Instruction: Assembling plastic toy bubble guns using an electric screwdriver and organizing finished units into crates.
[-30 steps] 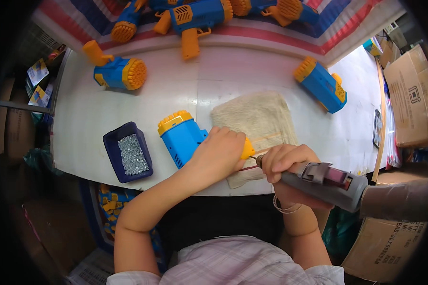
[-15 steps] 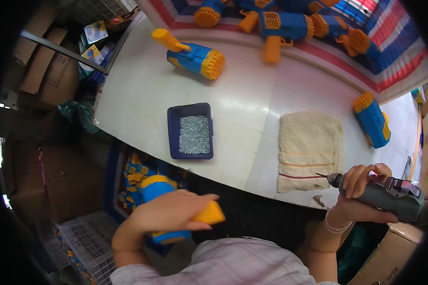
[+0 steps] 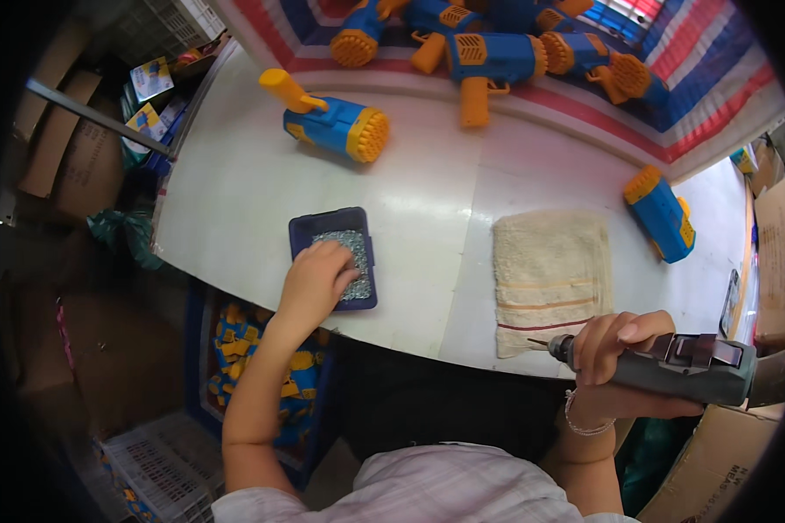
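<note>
This is a workshop, one with bench work on many like pieces. A white worktable (image 3: 419, 209) fills the middle, with a dark purple tray (image 3: 327, 220) of small metal screws (image 3: 351, 244) at nine o'clock and a grey power screwdriver (image 3: 680, 370) toward four. At one o'clock, near-identical blue-and-orange toy blasters (image 3: 501, 57) lie heaped against striped sheeting (image 3: 279, 39); two more lie on the table, at eleven and three. Below the table edge at eight, a blue crate (image 3: 197, 349) holds loose plastic parts (image 3: 235, 349). Cardboard cartons crowd the sides, at ten (image 3: 87, 166) and four (image 3: 715, 462).
</note>
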Available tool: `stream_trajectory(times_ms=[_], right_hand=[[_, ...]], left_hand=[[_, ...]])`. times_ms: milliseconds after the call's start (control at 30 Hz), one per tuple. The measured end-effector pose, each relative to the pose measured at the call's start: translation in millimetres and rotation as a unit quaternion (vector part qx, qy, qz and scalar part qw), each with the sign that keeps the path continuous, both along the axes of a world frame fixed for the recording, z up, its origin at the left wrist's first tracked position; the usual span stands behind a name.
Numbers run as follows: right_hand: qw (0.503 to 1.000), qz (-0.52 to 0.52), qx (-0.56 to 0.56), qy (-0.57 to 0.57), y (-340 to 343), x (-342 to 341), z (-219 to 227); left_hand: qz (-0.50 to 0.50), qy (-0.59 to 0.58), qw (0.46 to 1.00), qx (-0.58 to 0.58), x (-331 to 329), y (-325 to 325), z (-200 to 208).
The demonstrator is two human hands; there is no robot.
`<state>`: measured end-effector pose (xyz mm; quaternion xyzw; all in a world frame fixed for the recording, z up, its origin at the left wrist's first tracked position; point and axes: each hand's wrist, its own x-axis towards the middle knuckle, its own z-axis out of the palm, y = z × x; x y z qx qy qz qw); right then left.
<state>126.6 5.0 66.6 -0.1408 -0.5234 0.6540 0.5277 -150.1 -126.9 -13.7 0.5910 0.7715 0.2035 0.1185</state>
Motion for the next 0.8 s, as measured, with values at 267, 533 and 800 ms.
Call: stream_trajectory(times_ms=[267,533,800], right_hand=[[0.986,0.116,-0.064,0.097,-0.2,3.0,2.2],[0.994,0.049,0.027,0.090,3.6,-8.6,12.4],[0.992,0.040,0.043,0.115,3.4,-6.7,17.5]], left_hand=[[0.087,0.118,0.989,-0.015,12.5,-4.8,2.9],[0.093,-0.701,0.707,-0.004,129.1,38.5,16.4],[0.062,-0.929,0.360,-0.054,156.6,34.4,-8.4]])
